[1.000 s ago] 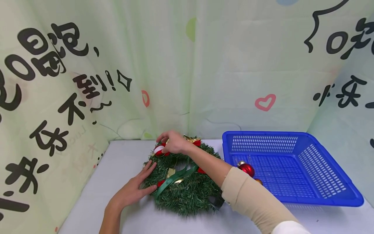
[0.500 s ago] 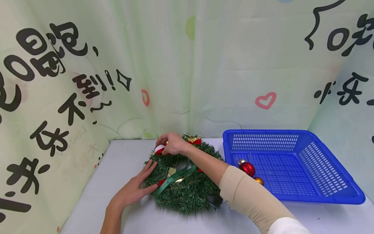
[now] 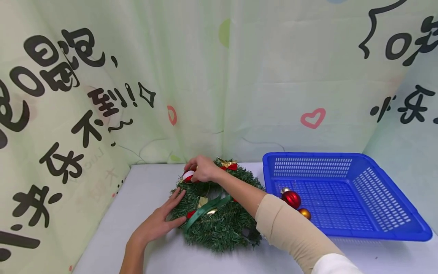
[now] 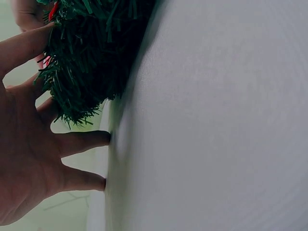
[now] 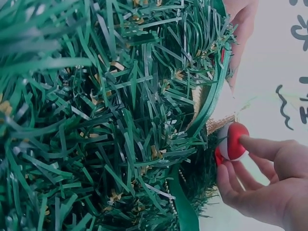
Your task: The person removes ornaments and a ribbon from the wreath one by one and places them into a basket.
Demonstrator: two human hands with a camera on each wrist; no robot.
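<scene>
A green Christmas wreath (image 3: 222, 232) lies on the white table, with a dark green ribbon (image 3: 204, 209) across it and red and gold bows (image 3: 228, 164) among its needles. At its far left side my right hand (image 3: 204, 168) pinches a red-and-white bauble (image 3: 188, 176) between thumb and fingers. The right wrist view shows the thumb on the red part of this bauble (image 5: 237, 139). My left hand (image 3: 158, 221) rests on the wreath's left edge with fingers spread. In the left wrist view, two of its fingertips (image 4: 101, 138) touch the tabletop.
To the right stands a blue plastic basket (image 3: 318, 155). Inside, near its left side, lie a red bauble (image 3: 291, 199), a gold bauble (image 3: 305, 214) and a small pale one (image 3: 285, 189). A printed curtain (image 3: 260, 76) hangs behind the table (image 3: 119, 213).
Both hands keep nearly the same places on the wreath and bauble. The whole head view has shifted very slightly.
</scene>
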